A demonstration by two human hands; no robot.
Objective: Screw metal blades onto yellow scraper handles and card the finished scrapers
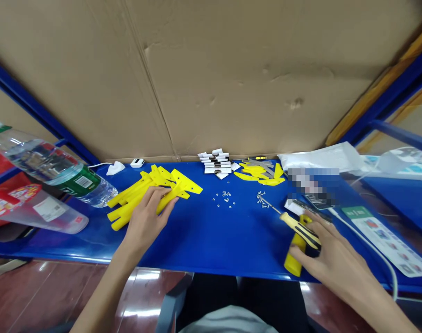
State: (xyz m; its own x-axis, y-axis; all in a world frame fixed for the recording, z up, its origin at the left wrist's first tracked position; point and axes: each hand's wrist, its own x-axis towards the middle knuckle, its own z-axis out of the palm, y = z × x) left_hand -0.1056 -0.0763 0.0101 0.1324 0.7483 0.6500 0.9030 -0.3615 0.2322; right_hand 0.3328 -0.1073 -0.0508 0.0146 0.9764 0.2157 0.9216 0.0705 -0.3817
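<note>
My left hand [150, 210] closes its fingers round a yellow plastic handle piece [170, 196], at the right side of a pile of similar yellow handle pieces [129, 203]. On the right, my right hand [327, 243] is curled round a screwdriver [299, 229] with a cream and black grip, its shaft pointing up-left. Under that grip and against the thumb is another yellow piece [293, 261]; whether the fingers also grip it is unclear. Small screws [263, 200] lie by the screwdriver's tip, and small nuts [226, 196] are scattered on the blue table [218, 245].
White packets [216, 163] are stacked at the back. Flat yellow pieces [254, 171] with grey metal parts lie beside them. A water bottle [51, 159] and a clear plastic cup [58, 212] stand left. A white cable [367, 245] and a printed card [387, 238] lie right.
</note>
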